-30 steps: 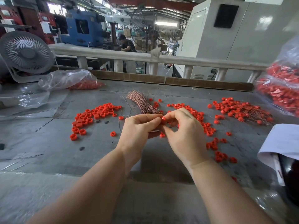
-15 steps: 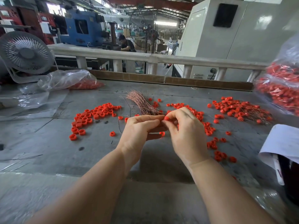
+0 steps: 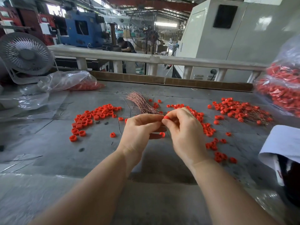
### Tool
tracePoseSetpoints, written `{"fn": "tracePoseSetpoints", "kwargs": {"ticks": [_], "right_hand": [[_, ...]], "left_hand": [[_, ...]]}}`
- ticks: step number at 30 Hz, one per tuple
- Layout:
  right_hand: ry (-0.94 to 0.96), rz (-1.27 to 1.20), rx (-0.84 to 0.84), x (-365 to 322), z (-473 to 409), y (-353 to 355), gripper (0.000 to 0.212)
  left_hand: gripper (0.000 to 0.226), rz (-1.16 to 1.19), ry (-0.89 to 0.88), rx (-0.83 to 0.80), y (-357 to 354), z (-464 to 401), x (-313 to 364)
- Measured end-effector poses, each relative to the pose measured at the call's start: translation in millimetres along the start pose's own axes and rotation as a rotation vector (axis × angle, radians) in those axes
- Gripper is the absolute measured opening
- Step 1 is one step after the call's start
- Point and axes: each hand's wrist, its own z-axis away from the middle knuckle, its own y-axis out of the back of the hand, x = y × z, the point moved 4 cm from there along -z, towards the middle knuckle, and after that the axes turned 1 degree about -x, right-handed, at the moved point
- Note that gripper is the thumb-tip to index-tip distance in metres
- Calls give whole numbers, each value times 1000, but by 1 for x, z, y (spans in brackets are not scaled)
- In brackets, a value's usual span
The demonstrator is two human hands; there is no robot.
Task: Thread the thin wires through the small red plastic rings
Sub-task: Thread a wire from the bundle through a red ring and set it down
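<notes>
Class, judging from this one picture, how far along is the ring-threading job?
Done: a pile of rings with wires lies far right. In hand: the right hand pinches one red ring, the left hand meeting it. Left: the wire bundle and many loose rings remain.

We see bright, even daylight from the hall beyond our fingers [image 3: 155, 118], soft shadow beneath them, glare on plastic [image 3: 65, 82] leftward, and wide-angle bending at edges.

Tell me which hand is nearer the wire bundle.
Left. The left hand sits just in front of the wire bundle, its fingertips near the bundle's near end. The right hand is off to the bundle's right, pinching a red ring.
</notes>
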Motion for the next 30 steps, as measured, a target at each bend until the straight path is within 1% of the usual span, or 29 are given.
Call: {"fn": "tracePoseSetpoints", "kwargs": {"ticks": [2,4,9,14,19,23,25,27,30], "right_hand": [[-112,-194,-20,5,-2,-1,10],[-180,-299,-43,9,-3,-3,14],[-190,-391,-73,9,-3,-3,23],[-200,-474,-102,9,-3,-2,25],[-195,-462,-112,9,-2,-1,28],[-132,-412,-66,4,1,0,24],[-88,-353,-34,2,2,0,19],[-13,-255,-13,0,2,1,13],[73,-118,-4,-2,3,3,12]], "left_hand": [[21,-2,-43,-2,-1,1,2],[19,-18,-74,-18,-1,1,2],[17,-115,-163,-6,1,1,4],[22,-170,-194,-13,-1,0,4],[22,-210,-228,-36,-4,1,4],[19,-174,-215,-31,-4,1,2],[18,-113,-168,-40,-2,0,-1],[18,20,-77,-50,0,-3,-6],[8,155,28,-67,1,-5,-10]]}}
